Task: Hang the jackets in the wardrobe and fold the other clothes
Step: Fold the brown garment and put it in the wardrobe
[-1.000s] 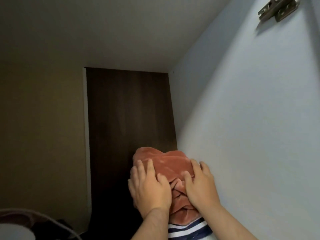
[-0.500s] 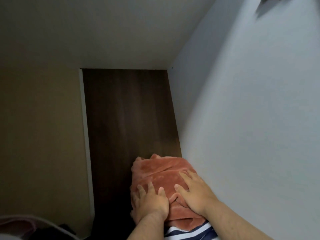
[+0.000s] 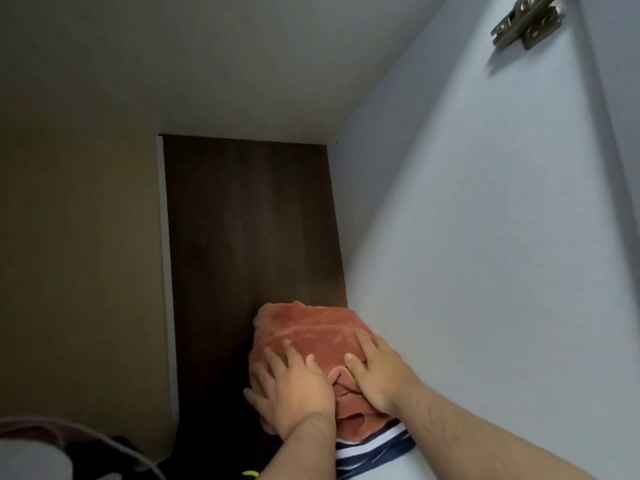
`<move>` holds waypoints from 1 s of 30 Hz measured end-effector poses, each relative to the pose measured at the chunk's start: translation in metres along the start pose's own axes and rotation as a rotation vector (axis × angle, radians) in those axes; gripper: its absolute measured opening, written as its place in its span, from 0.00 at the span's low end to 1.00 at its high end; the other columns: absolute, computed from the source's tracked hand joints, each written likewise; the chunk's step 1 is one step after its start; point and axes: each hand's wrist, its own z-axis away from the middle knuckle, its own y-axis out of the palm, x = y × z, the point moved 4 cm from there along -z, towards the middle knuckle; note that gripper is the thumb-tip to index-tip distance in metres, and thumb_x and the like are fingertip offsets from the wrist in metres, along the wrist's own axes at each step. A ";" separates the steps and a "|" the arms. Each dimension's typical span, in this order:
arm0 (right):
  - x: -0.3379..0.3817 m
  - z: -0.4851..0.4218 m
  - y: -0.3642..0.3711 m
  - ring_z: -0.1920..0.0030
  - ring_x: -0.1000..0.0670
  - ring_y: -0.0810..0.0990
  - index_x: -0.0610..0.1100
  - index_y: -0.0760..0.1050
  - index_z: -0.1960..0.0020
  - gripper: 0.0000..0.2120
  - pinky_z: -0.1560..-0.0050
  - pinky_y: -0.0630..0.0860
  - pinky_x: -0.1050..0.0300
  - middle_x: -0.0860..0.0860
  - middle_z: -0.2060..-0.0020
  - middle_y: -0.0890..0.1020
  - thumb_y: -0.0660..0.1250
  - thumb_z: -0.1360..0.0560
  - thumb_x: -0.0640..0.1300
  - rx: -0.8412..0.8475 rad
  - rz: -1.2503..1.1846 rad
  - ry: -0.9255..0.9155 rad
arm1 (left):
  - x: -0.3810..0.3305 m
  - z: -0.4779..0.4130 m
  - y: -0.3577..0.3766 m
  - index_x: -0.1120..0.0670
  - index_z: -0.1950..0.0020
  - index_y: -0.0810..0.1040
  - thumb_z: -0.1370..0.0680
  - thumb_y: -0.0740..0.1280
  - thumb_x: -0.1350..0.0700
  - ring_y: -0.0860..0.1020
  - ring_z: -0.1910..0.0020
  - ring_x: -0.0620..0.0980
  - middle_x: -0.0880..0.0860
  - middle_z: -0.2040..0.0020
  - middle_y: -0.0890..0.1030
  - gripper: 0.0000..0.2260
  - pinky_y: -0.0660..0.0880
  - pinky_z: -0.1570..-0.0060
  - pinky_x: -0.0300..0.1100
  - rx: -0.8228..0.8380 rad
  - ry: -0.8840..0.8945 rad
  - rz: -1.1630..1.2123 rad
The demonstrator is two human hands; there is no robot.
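Inside, a dark back panel [image 3: 249,220] stands beyond the left hand [image 3: 298,393], and a white side panel [image 3: 485,271] rises just right of the right hand [image 3: 377,375]. Both hands press flat, fingers spread, on the rust garment [image 3: 311,327], which lies on a striped garment [image 3: 374,448]. The hinge [image 3: 526,22], nearly out of view earlier, now shows fully above.
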 end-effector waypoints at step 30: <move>0.026 0.303 -0.164 0.29 0.46 0.68 0.48 0.61 0.23 0.26 0.33 0.70 0.50 0.50 0.29 0.70 0.60 0.19 0.50 -0.306 0.489 0.245 | -0.036 0.208 -0.079 0.50 0.25 0.68 0.18 0.61 0.50 0.58 0.23 0.51 0.50 0.24 0.66 0.21 0.57 0.25 0.46 0.330 0.662 0.621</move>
